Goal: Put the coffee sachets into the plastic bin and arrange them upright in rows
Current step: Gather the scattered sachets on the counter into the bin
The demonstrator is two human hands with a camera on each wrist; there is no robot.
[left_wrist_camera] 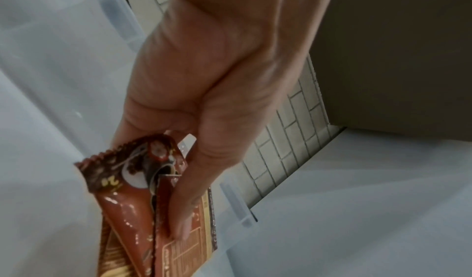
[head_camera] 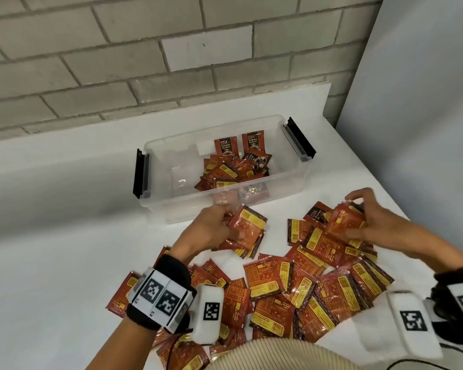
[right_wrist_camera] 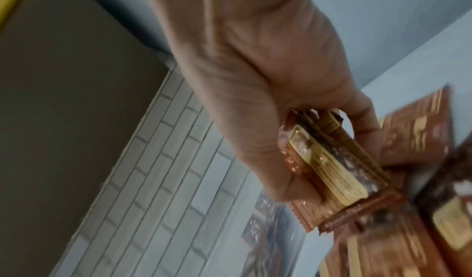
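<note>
A clear plastic bin (head_camera: 155, 156) with black latches stands at the back of the white table. Inside it, two sachets (head_camera: 239, 144) stand upright against the far wall and several others lie in a loose heap (head_camera: 225, 172). My left hand (head_camera: 211, 225) holds a small bunch of red coffee sachets (head_camera: 249, 225) just in front of the bin; in the left wrist view my left hand (left_wrist_camera: 178, 180) pinches that bunch of sachets (left_wrist_camera: 132, 210). My right hand (head_camera: 364, 222) grips a stack of sachets (head_camera: 342, 220) above the pile, the same stack of sachets (right_wrist_camera: 329, 166) in the right wrist view.
A large pile of loose sachets (head_camera: 292, 289) covers the near table between my arms. A grey brick wall (head_camera: 145, 62) runs behind the bin. A pale panel (head_camera: 425, 102) stands at the right. The bin's left half (head_camera: 177, 166) holds no sachets.
</note>
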